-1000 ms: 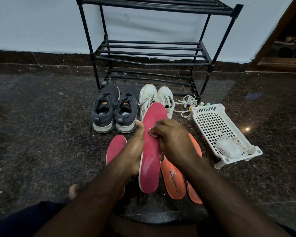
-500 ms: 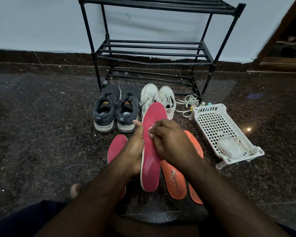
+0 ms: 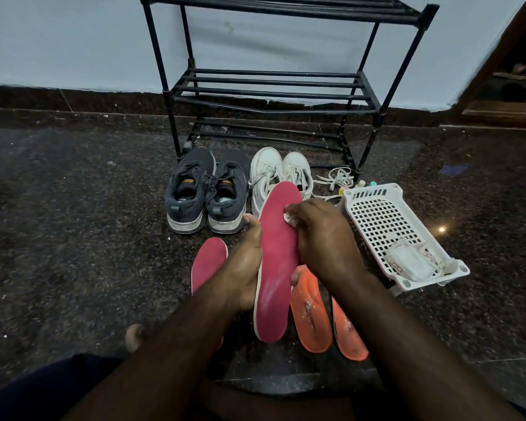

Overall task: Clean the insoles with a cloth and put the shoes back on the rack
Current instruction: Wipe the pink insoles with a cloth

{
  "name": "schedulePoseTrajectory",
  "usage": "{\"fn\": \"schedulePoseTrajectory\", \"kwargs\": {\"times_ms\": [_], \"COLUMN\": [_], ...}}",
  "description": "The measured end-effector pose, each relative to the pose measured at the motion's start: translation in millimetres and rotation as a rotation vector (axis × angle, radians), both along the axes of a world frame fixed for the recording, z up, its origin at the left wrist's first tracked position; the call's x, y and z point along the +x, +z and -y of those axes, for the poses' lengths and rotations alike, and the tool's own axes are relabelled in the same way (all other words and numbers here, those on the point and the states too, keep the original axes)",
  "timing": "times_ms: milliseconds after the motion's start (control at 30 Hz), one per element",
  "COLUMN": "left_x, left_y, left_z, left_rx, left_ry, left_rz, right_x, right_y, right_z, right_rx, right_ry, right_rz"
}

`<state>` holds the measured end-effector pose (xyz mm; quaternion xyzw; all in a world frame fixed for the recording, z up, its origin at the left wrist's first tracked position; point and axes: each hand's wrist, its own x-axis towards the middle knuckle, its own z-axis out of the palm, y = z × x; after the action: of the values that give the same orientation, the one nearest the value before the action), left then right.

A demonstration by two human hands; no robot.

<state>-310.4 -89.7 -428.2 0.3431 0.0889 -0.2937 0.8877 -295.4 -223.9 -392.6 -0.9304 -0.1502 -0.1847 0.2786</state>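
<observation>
The left hand (image 3: pixel 243 268) grips a pink insole (image 3: pixel 278 259) from its left edge, thumb up along the side and fingers wrapped underneath (one fingertip peeks out at the right edge), holding it lifted above the floor with the toe end pointing away from the person. The right hand (image 3: pixel 322 238) lies over the insole's right edge, its curled fingers pinching a small white cloth (image 3: pixel 287 216) against the pink surface near the toe end.

Under and to the left of the left hand, a second pink insole (image 3: pixel 208 262) lies flat on the dark floor (image 3: pixel 73 238). Below the right hand and wrist, two orange insoles (image 3: pixel 312 314) lie side by side, sole side up.

Beyond the hands stand a pair of dark grey shoes (image 3: pixel 207 192) and, just right of them, a pair of white shoes (image 3: pixel 278 171), partly hidden by the held insole. Behind both pairs stands the black rack (image 3: pixel 271 89) against the wall. To the right of the right hand sits a white plastic basket (image 3: pixel 386 220) with a white packet (image 3: pixel 410 262) in it, and loose white laces (image 3: pixel 336 177) lie just beyond it.
</observation>
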Motion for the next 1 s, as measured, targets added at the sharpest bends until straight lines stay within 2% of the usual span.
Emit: {"fn": "schedulePoseTrajectory", "kwargs": {"times_ms": [67,200,300,400,567,767,933,1000], "left_x": [1.0,0.8,0.9,1.6,3.4,4.2,2.5,2.9], "left_y": [-2.6,-3.5,-2.0,-3.7,-10.4,-11.8,-5.7,-7.0], "left_z": [0.4,-1.0,-1.8,0.0,-2.2,-0.6,-3.7,-5.0], "left_rx": [-0.009,-0.041,-0.052,-0.032,-0.07,-0.027,-0.038,0.0], "left_ry": [-0.004,0.063,0.023,0.004,0.054,0.03,0.039,0.039], "left_rz": [-0.025,-0.086,0.004,0.002,-0.065,-0.039,-0.066,-0.049], "right_x": [-3.8,-16.2,-6.7,-3.9,-17.5,-4.1,-19.1,-16.7], "right_y": [0.8,4.2,3.6,1.2,5.5,0.9,0.0,-1.3], "right_z": [-4.9,-21.3,-7.6,-1.1,-19.4,-1.4,-23.0,-20.1], "right_rx": [-0.001,-0.01,-0.002,0.026,0.008,-0.001,-0.021,-0.025], "right_ry": [0.02,0.214,0.135,0.044,0.202,0.036,0.19,0.187], "right_rz": [0.005,-0.036,-0.02,-0.002,-0.02,-0.027,0.003,-0.009]}}
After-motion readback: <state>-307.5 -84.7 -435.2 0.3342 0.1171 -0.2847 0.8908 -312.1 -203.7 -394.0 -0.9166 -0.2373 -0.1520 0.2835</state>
